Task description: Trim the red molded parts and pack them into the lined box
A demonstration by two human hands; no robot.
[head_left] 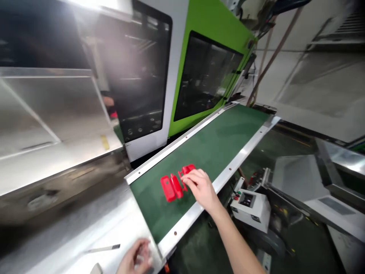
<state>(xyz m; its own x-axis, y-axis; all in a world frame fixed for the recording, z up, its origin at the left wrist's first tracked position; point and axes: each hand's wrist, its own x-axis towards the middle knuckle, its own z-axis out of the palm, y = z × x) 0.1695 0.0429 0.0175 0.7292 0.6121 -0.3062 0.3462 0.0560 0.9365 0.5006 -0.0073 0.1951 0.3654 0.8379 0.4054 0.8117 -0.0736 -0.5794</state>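
A set of red moulded plastic parts [172,188], joined by thin runners, is over the green conveyor belt [216,133]. My right hand [201,188] reaches in from the lower right, with thumb and fingers pinched on the runner between the red pieces. Its fingers hide part of the moulding. At the bottom of the view, my left hand [137,258] is over the metal table [114,213] by the belt's near end. The fingers are loosely curled, apart from the thumb and somewhat blurred, and I see nothing held. Left of it lies a thin strip-like tool [104,249] with a dark end.
Metal rails [232,167] edge the belt. Behind it stands a green and white machine [182,76] with dark windows. A small control box [251,209] with buttons sits below the belt on the right. A pale object [97,268] is at the table's bottom edge.
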